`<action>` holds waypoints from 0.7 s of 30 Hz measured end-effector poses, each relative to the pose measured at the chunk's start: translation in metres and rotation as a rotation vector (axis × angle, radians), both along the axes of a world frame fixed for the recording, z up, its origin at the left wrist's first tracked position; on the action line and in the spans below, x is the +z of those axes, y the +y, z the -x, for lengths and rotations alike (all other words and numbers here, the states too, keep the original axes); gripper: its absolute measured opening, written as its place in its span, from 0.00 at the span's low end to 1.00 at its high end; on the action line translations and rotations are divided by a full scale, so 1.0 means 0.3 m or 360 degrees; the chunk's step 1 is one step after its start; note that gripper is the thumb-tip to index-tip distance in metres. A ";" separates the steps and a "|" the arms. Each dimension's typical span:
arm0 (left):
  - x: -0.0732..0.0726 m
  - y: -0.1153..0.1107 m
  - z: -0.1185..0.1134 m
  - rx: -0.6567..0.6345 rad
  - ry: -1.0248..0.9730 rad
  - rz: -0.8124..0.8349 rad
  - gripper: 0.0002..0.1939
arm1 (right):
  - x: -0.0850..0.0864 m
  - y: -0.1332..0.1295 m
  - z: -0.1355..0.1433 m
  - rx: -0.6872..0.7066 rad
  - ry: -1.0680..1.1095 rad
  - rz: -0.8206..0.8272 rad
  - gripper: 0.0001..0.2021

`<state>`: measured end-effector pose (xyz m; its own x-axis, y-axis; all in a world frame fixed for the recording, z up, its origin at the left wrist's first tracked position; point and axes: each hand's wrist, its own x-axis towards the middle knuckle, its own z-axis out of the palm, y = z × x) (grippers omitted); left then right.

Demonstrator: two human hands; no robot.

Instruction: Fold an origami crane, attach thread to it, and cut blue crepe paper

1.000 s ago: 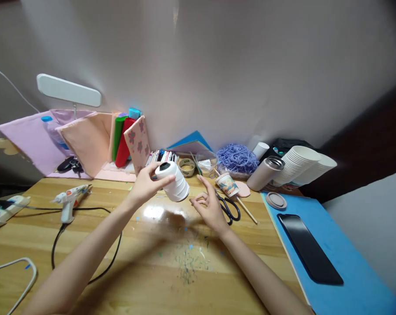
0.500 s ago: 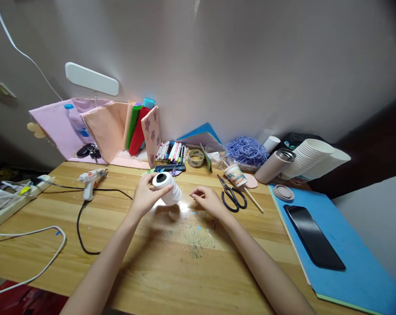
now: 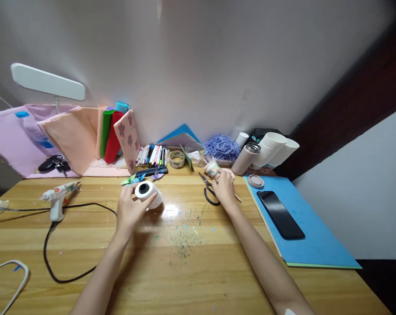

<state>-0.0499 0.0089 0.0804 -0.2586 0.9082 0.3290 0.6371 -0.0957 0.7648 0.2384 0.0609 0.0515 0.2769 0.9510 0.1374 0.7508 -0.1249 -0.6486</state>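
Note:
My left hand point(image 3: 132, 210) is closed around a white spool of thread point(image 3: 152, 197), tilted with its dark core hole facing up. My right hand point(image 3: 224, 189) is over the black-handled scissors point(image 3: 208, 187) and against the lower side of a patterned paper cup point(image 3: 212, 169). It covers one scissor handle; its fingertips are largely hidden, so I cannot make out whether it grips anything. A wooden stick point(image 3: 238, 198) shows just right of this hand. Small blue and green folded paper pieces point(image 3: 140, 177) lie behind the spool.
At left lie a hot glue gun point(image 3: 57, 199) and its black cord. Along the wall stand markers point(image 3: 153, 155), a tape roll point(image 3: 177, 159), purple yarn point(image 3: 222, 148), a thermos point(image 3: 246, 159) and stacked paper cups point(image 3: 270, 148). A phone point(image 3: 281, 215) rests on blue sheets point(image 3: 316, 236). Paper scraps point(image 3: 183, 245) dot the table.
My right hand has moved away from the spool, rightward to the scissors and paper cup. My left hand still holds the spool. The view has turned to the right.

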 end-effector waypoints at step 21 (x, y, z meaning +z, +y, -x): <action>0.081 -0.069 -0.147 -0.0476 -0.0069 -0.0122 0.21 | -0.008 -0.237 -0.090 0.0520 0.1096 0.0135 0.13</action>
